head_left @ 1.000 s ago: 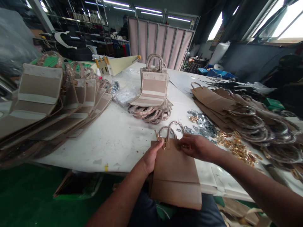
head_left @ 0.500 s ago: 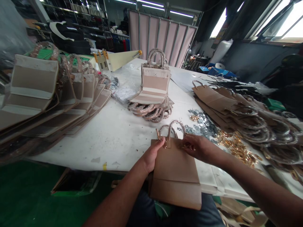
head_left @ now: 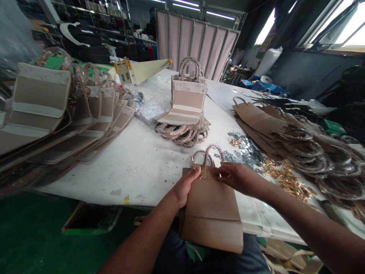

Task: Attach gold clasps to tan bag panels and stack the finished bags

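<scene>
A tan handbag panel (head_left: pixel 212 205) with plastic-wrapped handles (head_left: pixel 214 150) leans against the table's front edge, over the lap. My left hand (head_left: pixel 185 186) grips its upper left side, the thumb lying near the base of the handle beside a small gold fitting. At the upper right of the panel, my right hand (head_left: pixel 235 176) is closed, its fingertips pinching small gold-coloured hardware (head_left: pixel 220 175) against the panel by the other handle base. The exact shape of that hardware is partly hidden by the fingers.
Loose gold fittings (head_left: pixel 282 179) and silver metal plates (head_left: pixel 246 150) lie to the right, beside a heap of tan bag panels (head_left: pixel 273 125). Stacked panels with wrapped handles stand in the middle (head_left: pixel 188 101) and at the left (head_left: pixel 42 95). The white table (head_left: pixel 134 163) supports them.
My right hand has shifted slightly left, bringing the gold hardware closer to the handle base. The gold piece that stood up by the left handle is now lower. The left hand keeps its hold.
</scene>
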{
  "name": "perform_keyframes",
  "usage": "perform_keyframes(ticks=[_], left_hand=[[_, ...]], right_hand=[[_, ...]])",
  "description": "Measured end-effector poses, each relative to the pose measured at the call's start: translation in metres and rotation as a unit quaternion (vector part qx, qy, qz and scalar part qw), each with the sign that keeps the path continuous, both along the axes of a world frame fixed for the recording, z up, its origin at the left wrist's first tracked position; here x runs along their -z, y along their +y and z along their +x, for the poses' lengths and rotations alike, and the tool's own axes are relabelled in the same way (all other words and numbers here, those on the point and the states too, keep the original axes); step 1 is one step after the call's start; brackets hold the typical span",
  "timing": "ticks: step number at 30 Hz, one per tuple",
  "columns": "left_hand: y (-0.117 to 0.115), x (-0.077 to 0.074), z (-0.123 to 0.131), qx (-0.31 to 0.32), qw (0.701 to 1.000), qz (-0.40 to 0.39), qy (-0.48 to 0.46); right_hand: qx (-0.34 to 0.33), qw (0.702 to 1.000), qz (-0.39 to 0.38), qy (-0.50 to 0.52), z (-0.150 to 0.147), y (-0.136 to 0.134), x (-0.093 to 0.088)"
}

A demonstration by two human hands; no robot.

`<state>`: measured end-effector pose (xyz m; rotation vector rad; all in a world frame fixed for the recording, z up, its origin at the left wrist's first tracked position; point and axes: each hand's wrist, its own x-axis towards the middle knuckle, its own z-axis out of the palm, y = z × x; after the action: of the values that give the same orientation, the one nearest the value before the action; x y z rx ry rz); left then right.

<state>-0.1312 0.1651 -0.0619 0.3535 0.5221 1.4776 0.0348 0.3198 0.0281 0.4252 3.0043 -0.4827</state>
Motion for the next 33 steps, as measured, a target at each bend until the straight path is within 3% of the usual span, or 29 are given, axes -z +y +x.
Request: perform_keyframes(ticks=[6, 16, 22, 33], left_hand=[[0.000, 0.001, 0.000, 0.011, 1.000, 0.002, -0.009], [0.000, -0.001, -0.002, 0.031, 0.999, -0.015, -0.034], [0.001, -0.002, -0.002, 0.031, 0.998, -0.022, -0.048], [0.000, 0.004, -0.003, 0.053, 0.996, -0.040, -0.067]], right_hand=[[0.010, 0.996, 0.087, -0.022, 0.002, -0.004, 0.006], [0.097, 0.988, -0.072, 0.095, 0.010, 0.005, 0.013], [0.051, 0.990, -0.093, 0.098, 0.012, 0.012, 0.010], [-0.003, 0.998, 0.017, 0.054, 0.010, 0.011, 0.007]])
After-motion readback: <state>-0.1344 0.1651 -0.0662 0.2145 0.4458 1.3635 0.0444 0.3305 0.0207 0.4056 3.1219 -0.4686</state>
